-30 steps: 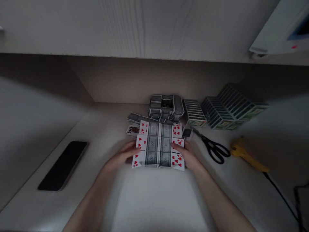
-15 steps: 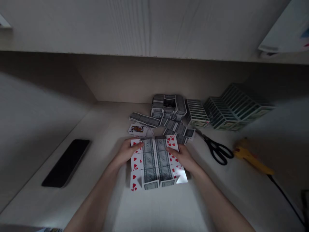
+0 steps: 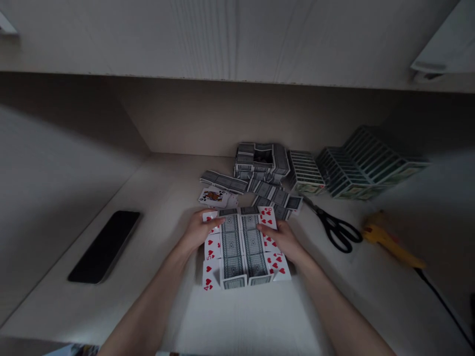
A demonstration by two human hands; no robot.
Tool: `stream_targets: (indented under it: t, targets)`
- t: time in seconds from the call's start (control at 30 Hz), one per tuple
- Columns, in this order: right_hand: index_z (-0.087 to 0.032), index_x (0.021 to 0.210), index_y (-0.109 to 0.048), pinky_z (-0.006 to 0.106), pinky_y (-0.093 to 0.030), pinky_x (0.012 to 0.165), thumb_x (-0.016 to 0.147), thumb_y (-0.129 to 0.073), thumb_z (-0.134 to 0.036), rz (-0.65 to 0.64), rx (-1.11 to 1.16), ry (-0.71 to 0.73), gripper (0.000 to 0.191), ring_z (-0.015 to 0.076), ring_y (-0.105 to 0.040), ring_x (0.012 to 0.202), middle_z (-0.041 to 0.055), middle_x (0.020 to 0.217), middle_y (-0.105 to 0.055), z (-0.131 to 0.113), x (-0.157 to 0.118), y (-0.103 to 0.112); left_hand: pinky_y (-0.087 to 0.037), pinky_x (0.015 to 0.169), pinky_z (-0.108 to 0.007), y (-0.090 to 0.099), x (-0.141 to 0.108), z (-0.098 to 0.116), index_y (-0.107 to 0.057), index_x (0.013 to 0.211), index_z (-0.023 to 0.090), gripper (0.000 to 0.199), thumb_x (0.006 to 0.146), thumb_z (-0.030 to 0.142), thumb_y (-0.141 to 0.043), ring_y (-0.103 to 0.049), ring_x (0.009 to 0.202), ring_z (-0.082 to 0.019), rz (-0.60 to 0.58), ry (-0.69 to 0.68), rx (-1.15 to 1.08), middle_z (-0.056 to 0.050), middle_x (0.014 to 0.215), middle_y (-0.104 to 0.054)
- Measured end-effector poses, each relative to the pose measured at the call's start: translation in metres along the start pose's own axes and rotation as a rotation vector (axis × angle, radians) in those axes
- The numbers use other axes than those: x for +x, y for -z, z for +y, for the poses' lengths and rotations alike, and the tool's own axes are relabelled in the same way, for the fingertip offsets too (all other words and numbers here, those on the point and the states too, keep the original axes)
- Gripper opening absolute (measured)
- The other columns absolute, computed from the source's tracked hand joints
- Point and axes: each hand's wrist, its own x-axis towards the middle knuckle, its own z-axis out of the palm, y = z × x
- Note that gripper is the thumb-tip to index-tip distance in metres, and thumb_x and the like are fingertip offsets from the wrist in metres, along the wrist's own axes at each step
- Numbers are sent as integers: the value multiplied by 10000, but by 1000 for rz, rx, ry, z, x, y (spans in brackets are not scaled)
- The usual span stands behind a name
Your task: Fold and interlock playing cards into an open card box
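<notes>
Between my hands is a joined panel of playing cards (image 3: 233, 242), with two patterned-back columns in the middle and heart faces along both sides. Its near ends have short flaps standing up. My left hand (image 3: 196, 229) grips the far left side, thumb on top and fingers underneath. On the opposite side my right hand (image 3: 285, 241) holds the panel the same way, its thumb lying over the heart cards. Just beyond the panel lie a loose queen card (image 3: 214, 197) and folded card strips (image 3: 274, 194).
Against the back stand a hollow card box (image 3: 262, 160), a ribbed card block (image 3: 306, 170) and a larger stepped card structure (image 3: 371, 165). Black-handled scissors (image 3: 339, 231) and a yellow glue gun (image 3: 393, 247) with a cord lie right. A black phone (image 3: 105, 247) rests left. A shelf edge overhangs above.
The whole view has shifted slightly, so everything sits a little further right. Glare on the panel's near right card has faded, showing its hearts. Both hands keep their hold.
</notes>
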Motion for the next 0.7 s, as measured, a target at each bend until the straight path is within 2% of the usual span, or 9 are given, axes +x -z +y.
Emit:
stream_targets:
  t: [0.1,0.17,0.3,0.4,0.47,0.53,0.63,0.7]
  targets:
    - [-167,844,-636,307,-463,624,604,-657,-450,-41,162,-24,372,197,-622,651,39,740,-680,-4,-1,4,-349,405,-193,2,1,1,-547,621,129,284,492,302,-731,-488,413,-87,33,23,-120,32,500,-546]
    - [-201,917,-616,329,-471,669,639,-611,-492,-71,261,-28,402,213,-630,744,45,834,-683,-6,-1,9,-386,423,-211,5,3,2,-558,644,125,297,487,302,-739,-516,424,-104,105,20,-226,19,518,-574]
    - [-256,1007,-559,375,-473,717,657,-513,-607,-224,399,57,497,231,-594,915,58,1036,-634,-8,1,11,-450,488,-236,10,8,4,-576,734,134,321,501,282,-739,-575,493,-128,236,-8,-436,11,589,-624]
    - [-265,995,-565,383,-469,757,610,-644,-484,-234,411,109,450,232,-585,934,46,1045,-629,-6,2,3,-483,568,-269,4,9,1,-587,817,146,345,526,265,-728,-620,599,-160,214,18,-493,-5,677,-656]
    - [-251,979,-584,383,-464,784,603,-686,-386,-140,399,116,413,232,-587,929,46,1014,-643,-3,3,-3,-488,601,-291,-3,7,-3,-587,843,143,355,537,264,-721,-628,645,-180,180,33,-460,-18,713,-662]
    - [-240,999,-583,392,-462,796,608,-686,-369,-55,405,101,425,238,-585,934,50,1024,-642,1,6,-5,-486,637,-306,-8,4,-6,-583,891,141,391,544,261,-717,-628,699,-198,101,5,-415,-34,776,-665]
    - [-241,1006,-575,377,-454,815,593,-696,-366,50,399,100,448,233,-574,965,36,1065,-627,4,11,-3,-476,722,-326,-4,-4,0,-551,1032,172,515,560,313,-702,-606,855,-232,-133,-88,-427,-62,984,-635]
    - [-247,983,-578,354,-443,831,598,-691,-369,99,373,122,420,220,-563,989,22,1076,-621,5,13,1,-464,772,-354,2,-8,9,-513,1113,189,625,586,498,-642,-573,948,-260,-289,-120,-505,-82,1102,-584]
